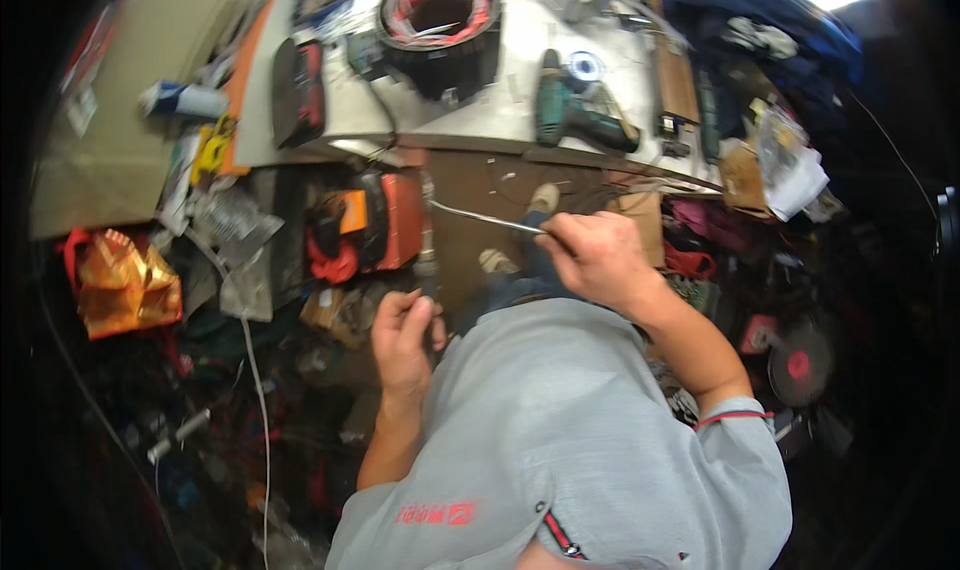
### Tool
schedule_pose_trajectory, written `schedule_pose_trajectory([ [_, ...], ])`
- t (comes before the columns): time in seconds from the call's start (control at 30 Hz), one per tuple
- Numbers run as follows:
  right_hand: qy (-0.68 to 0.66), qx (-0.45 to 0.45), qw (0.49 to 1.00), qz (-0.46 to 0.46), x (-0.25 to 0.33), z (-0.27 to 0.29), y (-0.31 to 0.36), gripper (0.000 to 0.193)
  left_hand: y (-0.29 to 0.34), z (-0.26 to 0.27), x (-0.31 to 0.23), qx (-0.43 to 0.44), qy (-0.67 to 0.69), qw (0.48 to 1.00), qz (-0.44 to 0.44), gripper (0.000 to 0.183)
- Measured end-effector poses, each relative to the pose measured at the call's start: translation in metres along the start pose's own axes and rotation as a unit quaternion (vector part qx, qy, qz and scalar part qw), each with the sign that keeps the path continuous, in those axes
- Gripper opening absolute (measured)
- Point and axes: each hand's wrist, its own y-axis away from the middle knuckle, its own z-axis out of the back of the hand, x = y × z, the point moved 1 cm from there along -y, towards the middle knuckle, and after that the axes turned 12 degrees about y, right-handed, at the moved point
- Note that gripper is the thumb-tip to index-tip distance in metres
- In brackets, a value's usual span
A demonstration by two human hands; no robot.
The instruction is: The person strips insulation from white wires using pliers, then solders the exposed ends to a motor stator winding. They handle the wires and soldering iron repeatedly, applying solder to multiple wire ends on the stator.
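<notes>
Pinched in my right hand is a thin silvery metal rod, stretching left above the gap in front of the workbench. Its far tip bends slightly upward. My left hand hangs lower and to the left, near my waist, fingers curled in; whatever lies in them, if anything, is too hidden to make out. The rod and my left hand are apart. Beyond my hands, a green and black cordless drill lies on the front of the white workbench.
A black bucket with coiled red and white wire stands on the bench beside a red-black case. Below is a red box. A shiny orange bag sits at the left, near a hanging white cable. Clutter lines both sides.
</notes>
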Motion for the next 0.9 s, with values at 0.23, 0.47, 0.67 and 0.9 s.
schedule_pose_trajectory([
  [0.23, -0.334, -0.054, 0.901, -0.273, -0.017, -0.022, 0.021, 0.02, -0.023, -0.028, 0.007, 0.056, 0.015, 0.998, 0.004, 0.013],
  [0.47, -0.033, -0.201, 0.908, -0.366, -0.174, -0.048, -0.035, 0.031, -0.074, -0.106, 0.028, 0.13, 0.097, 0.981, 0.107, 0.021],
  [0.67, 0.12, -0.048, 0.885, -0.448, -0.234, -0.068, -0.075, 0.028, -0.108, -0.185, 0.06, 0.171, 0.015, 0.968, 0.181, 0.021],
  [0.9, 0.001, -0.087, 0.898, -0.431, -0.237, -0.078, -0.059, 0.032, -0.138, -0.238, 0.096, 0.181, -0.07, 0.956, 0.22, 0.024],
])
